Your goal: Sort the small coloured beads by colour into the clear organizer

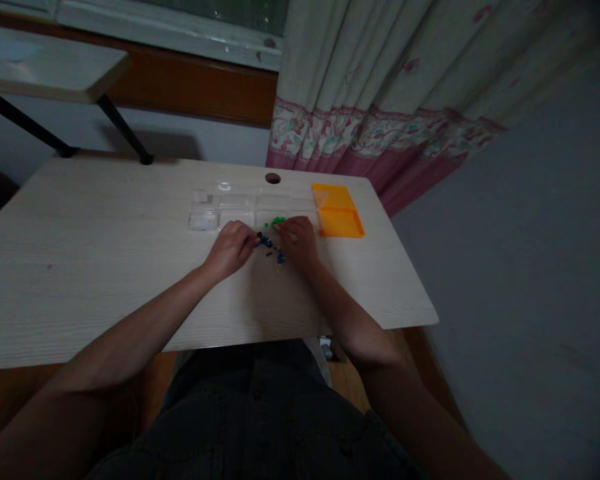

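Both my hands rest on a pale wooden table (80,267), close together over a small heap of tiny coloured pieces (271,245), mostly blue and dark. My left hand (230,248) has its fingers curled and pinched at the left edge of the heap. My right hand (300,240) is curled at the heap's right edge, fingers bent down onto the pieces. What each pinch holds is too small to make out. Just behind my hands lies a clear compartment box (230,208) with green pieces (279,221) in one cell.
An orange lid or tray (337,212) lies open at the clear box's right end. A cable hole (273,178) sits near the table's far edge. A curtain (380,100) hangs behind; a shelf on black legs (45,70) stands at back left.
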Motion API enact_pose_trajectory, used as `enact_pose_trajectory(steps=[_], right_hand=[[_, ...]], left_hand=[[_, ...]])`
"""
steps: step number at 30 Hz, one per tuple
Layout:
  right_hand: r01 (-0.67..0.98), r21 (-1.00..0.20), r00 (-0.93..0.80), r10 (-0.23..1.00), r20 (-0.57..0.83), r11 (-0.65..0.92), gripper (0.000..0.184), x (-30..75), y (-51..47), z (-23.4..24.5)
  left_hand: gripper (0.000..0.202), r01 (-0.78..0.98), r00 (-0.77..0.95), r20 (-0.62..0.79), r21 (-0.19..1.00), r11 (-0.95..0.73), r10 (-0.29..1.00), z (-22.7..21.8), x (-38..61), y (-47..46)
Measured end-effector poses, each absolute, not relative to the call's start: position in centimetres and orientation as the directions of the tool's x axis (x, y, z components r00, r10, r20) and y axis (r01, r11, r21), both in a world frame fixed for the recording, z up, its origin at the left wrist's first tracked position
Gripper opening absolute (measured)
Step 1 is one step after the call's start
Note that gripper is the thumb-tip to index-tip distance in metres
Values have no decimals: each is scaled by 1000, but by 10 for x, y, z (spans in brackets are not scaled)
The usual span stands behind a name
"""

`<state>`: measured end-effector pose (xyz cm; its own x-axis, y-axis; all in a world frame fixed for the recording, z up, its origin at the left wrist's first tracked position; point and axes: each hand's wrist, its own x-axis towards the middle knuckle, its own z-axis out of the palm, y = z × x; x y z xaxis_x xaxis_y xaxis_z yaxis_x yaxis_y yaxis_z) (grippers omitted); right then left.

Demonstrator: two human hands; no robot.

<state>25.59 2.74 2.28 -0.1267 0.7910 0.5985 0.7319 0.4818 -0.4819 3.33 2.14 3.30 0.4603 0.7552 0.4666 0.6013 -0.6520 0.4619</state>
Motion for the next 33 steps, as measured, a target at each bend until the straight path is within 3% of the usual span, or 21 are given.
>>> enact_pose_trajectory(steps=[6, 14, 27, 33], right_hand=[[677, -391, -394, 755, 524, 624, 27, 243, 19, 25], [693, -374, -419, 766, 487, 617, 23, 237, 16, 24], [666, -400, -406, 756, 513, 629, 21, 238, 17, 22], [769, -499, -65, 826, 560, 399, 27, 255, 27, 25]], left_hand=[[29, 552, 318, 366, 679, -485, 875, 36, 30, 18], [24, 391, 309, 287, 831, -397, 907, 39, 34, 11], [21, 378, 335, 307, 822, -426, 891, 43, 36, 8], [28, 479, 272, 361, 753, -451, 892, 39, 25, 13]])
